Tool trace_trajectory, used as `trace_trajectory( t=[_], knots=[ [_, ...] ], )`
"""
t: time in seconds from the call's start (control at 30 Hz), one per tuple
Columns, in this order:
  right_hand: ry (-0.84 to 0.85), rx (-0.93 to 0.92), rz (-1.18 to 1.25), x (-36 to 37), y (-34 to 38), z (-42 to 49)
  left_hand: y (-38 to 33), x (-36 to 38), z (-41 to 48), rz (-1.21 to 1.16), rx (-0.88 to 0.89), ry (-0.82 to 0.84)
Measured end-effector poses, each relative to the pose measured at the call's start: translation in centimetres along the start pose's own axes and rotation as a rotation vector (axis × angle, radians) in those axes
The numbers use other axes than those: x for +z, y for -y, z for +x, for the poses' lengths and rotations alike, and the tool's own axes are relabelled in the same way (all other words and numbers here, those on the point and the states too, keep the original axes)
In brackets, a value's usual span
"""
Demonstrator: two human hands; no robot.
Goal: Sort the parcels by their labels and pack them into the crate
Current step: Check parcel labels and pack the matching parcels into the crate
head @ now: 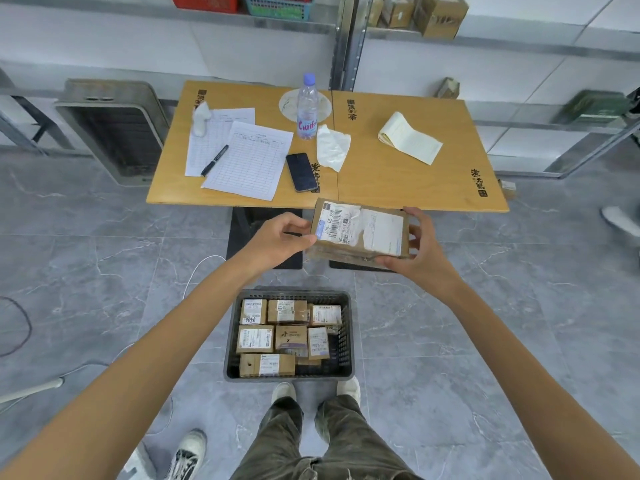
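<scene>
I hold a flat cardboard parcel (360,230) in the air between both hands, just in front of the table's near edge, with its torn white shipping label facing up at me. My left hand (277,237) pinches the parcel's left end between thumb and fingers. My right hand (420,251) grips the right end, with the thumb along the near edge and the fingers curled round the far corner. Below, on the grey tiled floor just ahead of my shoes, sits the dark mesh crate (346,344), holding small brown boxed parcels (256,341) laid in rows, labels up. On the wooden table (381,181) beyond lie a black phone (301,172), a water bottle (307,109), printed forms (249,161) with a pen (214,160) across them, a crumpled tissue (332,147) and a pad of yellow slips (408,138).
</scene>
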State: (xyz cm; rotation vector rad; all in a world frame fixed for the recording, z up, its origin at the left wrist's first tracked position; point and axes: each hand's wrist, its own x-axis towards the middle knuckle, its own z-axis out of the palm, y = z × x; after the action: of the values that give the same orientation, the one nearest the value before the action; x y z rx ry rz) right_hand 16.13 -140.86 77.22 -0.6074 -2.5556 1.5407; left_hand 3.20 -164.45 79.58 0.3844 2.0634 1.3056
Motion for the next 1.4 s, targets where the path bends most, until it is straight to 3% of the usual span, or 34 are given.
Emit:
trace_trajectory(
  t=[0.63, 1.0, 1.2, 1.4],
  knots=[
    [-0.039, 0.041, 0.032, -0.9, -0.3, -1.6, -1.4, -0.1, 0.2, 0.046, 0.184, -0.052],
    [0.058, 0.078, 0.024, 0.1, -1.5, -1.5, 0.5, 0.5, -0.1, 0.058, 0.082, -0.06],
    [0.215, 0.103, -0.048, 1.0, -2.6, -0.5, 2.5, 0.9, 1.3, 0.013, 0.046, -0.026],
    [0.294, 0.106, -0.337, 4.1, -7.2, 1.2, 7.3, 2.2, 4.0, 0.061, -0.073, 0.074]
  ],
)
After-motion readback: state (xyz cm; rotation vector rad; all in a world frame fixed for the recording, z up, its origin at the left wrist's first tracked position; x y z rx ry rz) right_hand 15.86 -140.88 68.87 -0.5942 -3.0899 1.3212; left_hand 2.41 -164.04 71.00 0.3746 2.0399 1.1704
